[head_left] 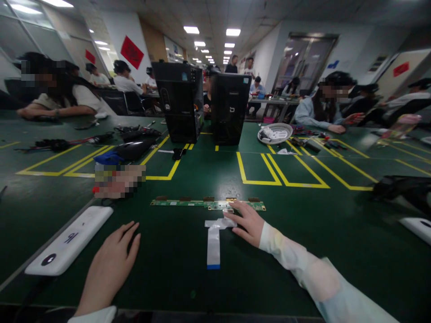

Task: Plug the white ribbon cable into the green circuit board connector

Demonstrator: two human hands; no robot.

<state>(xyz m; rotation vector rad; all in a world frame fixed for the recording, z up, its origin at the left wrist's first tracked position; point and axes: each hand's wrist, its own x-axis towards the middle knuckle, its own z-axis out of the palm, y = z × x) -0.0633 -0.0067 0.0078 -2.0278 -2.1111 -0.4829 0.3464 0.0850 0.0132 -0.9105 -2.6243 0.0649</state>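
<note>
A long, narrow green circuit board point(191, 203) lies crosswise on the green table. From its lower edge near the middle, a folded white flat ribbon cable point(213, 246) with a blue end runs toward me. My right hand point(248, 223) rests over the right part of the board, fingers stretched out. Its fingertips touch the board and the upper fold of the cable, and they partly hide the place where the two meet. Well to the left, my left hand point(112, 255) lies on the table with extended fingers and holds nothing. A white elongated device point(70, 240) is beside it.
Two black computer towers point(230, 107) stand at the back middle. A white basket point(275, 133) with small parts sits right of them. Dark tools and cables point(138, 143) lie at the left, and yellow tape lines mark the table. Other people sit at both sides.
</note>
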